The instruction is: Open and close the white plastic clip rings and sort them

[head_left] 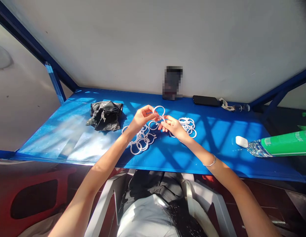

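Note:
A white plastic curtain ring (pixel 159 106) is held up above the blue table, between my two hands. My left hand (pixel 143 118) pinches its lower left side between thumb and fingers. At its lower end, near the clasp, my right hand (pixel 171 126) is closed on the ring as well. The fingers partly hide the clasp. A loose pile of similar white rings (pixel 140 144) lies below and beside my left hand. To the right of my right hand is a smaller pile of rings (pixel 187 123), some overlapping.
A crumpled black plastic bag (pixel 105 115) sits on the blue table (pixel 199 158) at the left. Along the wall are a pixelated phone-like object (pixel 172 83), a black phone (pixel 206 100) and a pale strap (pixel 226 105). At right lie a white case (pixel 241 141) and a green-labelled bottle (pixel 286 144).

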Demonstrator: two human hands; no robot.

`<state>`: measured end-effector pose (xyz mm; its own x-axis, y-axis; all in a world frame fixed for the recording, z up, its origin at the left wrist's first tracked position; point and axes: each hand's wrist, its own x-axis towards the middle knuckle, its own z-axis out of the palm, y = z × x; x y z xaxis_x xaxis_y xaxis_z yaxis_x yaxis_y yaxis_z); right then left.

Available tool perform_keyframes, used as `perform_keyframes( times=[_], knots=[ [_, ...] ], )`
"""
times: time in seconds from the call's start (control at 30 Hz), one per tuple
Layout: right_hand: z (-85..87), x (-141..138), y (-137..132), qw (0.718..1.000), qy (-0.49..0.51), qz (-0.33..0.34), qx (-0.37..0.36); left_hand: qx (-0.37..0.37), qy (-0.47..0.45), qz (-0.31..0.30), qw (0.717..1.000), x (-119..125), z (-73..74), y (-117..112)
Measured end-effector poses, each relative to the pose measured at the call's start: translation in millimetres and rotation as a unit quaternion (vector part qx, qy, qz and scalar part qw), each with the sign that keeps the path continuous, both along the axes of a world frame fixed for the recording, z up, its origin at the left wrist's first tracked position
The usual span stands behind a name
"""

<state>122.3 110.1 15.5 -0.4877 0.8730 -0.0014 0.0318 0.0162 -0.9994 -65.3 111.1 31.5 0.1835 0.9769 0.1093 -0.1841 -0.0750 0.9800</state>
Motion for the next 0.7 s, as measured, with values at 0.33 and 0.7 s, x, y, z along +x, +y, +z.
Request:
perform_keyframes(
  times=[0.33,0.7],
  knots=[
    [-22.2,-5,-9,0.994,-0.068,0.015,0.085,0.009,-0.003,0.045,0.999,-13,5.6,4],
    [-12.4,-5,-17,0.999,-0.037,0.003,0.005,0.115,0.149,0.058,0.98,18,-13.2,-14]
  ],
)
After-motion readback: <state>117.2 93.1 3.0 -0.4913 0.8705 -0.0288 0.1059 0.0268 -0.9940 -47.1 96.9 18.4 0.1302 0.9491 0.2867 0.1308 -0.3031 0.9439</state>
